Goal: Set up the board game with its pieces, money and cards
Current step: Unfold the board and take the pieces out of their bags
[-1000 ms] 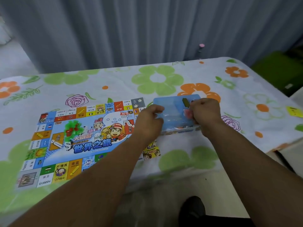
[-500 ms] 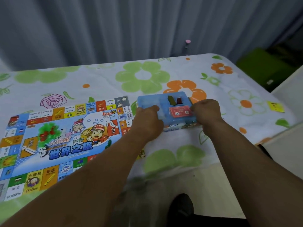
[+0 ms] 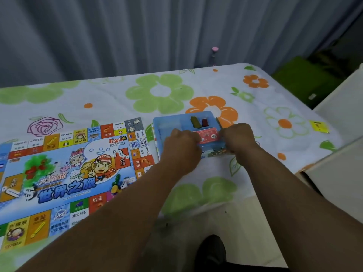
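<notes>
The colourful game board [image 3: 74, 169] lies unfolded on the table [image 3: 196, 85]. Just beside its right edge, a blue tray [image 3: 169, 122] holds a green piece [image 3: 195, 122], a red piece [image 3: 204, 122] and red cards [image 3: 208, 136].

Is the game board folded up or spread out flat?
Spread out. The game board lies flat on the tablecloth, squares and middle picture showing.

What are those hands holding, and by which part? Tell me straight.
Both grip the blue tray: the left hand at its near edge, left of the red cards, the right hand at its near right corner.
</notes>
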Motion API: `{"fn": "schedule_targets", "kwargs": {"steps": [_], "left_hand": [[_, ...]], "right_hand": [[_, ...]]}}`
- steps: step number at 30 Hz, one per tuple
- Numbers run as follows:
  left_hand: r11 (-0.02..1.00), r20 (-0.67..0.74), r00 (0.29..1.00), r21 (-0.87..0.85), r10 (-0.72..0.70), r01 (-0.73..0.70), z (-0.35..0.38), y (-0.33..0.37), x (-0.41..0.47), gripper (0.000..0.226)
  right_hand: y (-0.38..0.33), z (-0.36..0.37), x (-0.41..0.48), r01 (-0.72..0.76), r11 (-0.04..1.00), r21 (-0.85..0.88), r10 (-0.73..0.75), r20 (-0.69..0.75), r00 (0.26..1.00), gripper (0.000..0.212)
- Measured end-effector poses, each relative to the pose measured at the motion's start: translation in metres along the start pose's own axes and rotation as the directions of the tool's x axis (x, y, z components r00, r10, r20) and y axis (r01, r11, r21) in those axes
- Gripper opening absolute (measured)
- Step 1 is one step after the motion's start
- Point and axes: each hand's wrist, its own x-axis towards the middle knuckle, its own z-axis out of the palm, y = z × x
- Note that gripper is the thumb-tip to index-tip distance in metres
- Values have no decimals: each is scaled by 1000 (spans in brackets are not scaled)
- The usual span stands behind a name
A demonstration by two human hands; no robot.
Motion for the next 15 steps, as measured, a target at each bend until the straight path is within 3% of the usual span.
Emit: {"fn": "schedule_targets", "kwargs": {"steps": [4,15], "left_hand": [[999,16,1000,-27,-22,22,2,0,1,30],[999,64,997,-27,-40,42,5,-2,0,33]], "right_hand": [[1,5,3,32,999,-37,-32,4,999,23],[0,13,3,15,1000,22,-15,-3,1000,20]]}}
